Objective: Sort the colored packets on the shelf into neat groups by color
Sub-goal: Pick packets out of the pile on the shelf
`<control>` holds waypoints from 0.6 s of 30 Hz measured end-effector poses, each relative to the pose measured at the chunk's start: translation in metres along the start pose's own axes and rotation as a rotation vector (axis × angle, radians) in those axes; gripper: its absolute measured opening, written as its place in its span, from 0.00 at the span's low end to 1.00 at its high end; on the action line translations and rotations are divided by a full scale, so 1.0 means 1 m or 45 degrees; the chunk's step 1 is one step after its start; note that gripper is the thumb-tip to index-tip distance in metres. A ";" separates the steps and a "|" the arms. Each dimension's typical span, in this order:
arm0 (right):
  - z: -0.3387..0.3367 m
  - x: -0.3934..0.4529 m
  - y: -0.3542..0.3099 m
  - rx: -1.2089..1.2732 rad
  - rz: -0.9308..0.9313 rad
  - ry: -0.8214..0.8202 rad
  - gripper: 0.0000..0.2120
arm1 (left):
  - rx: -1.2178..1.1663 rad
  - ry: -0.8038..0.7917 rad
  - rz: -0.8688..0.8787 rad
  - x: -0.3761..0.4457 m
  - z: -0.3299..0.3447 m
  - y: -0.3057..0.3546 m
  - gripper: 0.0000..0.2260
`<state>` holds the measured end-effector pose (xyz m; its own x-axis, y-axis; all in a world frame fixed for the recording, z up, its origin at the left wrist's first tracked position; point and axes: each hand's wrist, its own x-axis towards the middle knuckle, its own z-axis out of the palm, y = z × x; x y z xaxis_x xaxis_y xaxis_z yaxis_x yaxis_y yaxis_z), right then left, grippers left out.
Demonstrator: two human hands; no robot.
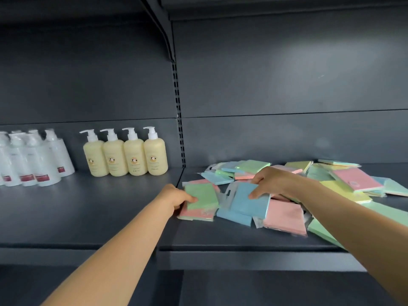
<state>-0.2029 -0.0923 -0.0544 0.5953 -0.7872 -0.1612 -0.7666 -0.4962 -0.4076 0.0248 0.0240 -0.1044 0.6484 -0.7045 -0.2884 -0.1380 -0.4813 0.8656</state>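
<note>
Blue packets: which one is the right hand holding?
The blue packet with the clear hang tab, lying atop another blue one; the right hand grips its top edge.

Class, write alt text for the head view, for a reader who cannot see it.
Two bare arms reach onto a dark shelf: the left hand grips a green packet lying on a pink one, the right hand holds a blue packet. A jumbled pile of pastel packets spreads right; cream pump bottles and white bottles stand left.
</note>
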 end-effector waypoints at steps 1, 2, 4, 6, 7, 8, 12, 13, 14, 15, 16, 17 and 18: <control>0.000 0.000 0.001 0.088 0.015 0.011 0.17 | -0.040 -0.009 0.007 0.000 -0.002 0.000 0.19; 0.000 -0.001 0.003 0.200 0.021 -0.002 0.12 | -0.092 -0.025 0.024 0.001 -0.004 0.000 0.14; 0.001 0.000 0.008 0.441 0.036 0.008 0.06 | -0.226 -0.095 0.059 -0.003 -0.007 0.001 0.06; 0.001 -0.004 0.014 0.693 0.088 0.080 0.07 | -0.328 -0.138 0.117 -0.011 -0.008 0.005 0.08; 0.001 -0.008 0.017 0.803 0.086 0.112 0.06 | -0.335 -0.137 0.152 -0.014 -0.007 0.007 0.08; 0.000 -0.014 0.019 0.886 0.076 0.137 0.03 | -0.340 -0.131 0.183 -0.017 -0.006 0.010 0.08; -0.011 -0.038 0.038 1.057 0.070 0.301 0.07 | -0.420 -0.176 0.262 -0.030 0.012 0.028 0.07; -0.015 -0.043 0.047 1.063 0.078 0.342 0.04 | -0.442 -0.197 0.279 -0.033 0.020 0.033 0.07; -0.019 -0.049 0.055 1.081 0.089 0.384 0.03 | -0.464 -0.220 0.298 -0.038 0.029 0.040 0.07; -0.024 -0.053 0.065 1.118 0.105 0.431 0.06 | -0.478 -0.242 0.319 -0.042 0.039 0.046 0.07; -0.030 -0.059 0.075 1.167 0.127 0.479 0.06 | -0.491 -0.263 0.343 -0.046 0.051 0.053 0.08; -0.035 -0.065 0.085 1.221 0.143 0.527 0.04 | -0.499 -0.281 0.364 -0.050 0.063 0.060 0.09; -0.041 -0.073 0.095 1.274 0.144 0.562 0.03 | -0.510 -0.300 0.387 -0.054 0.076 0.067 0.10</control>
<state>-0.3289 -0.0973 -0.0447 0.2424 -0.9701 0.0109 -0.1509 -0.0488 -0.9873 -0.0761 -0.0097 -0.0617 0.4323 -0.9006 -0.0453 0.0324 -0.0347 0.9989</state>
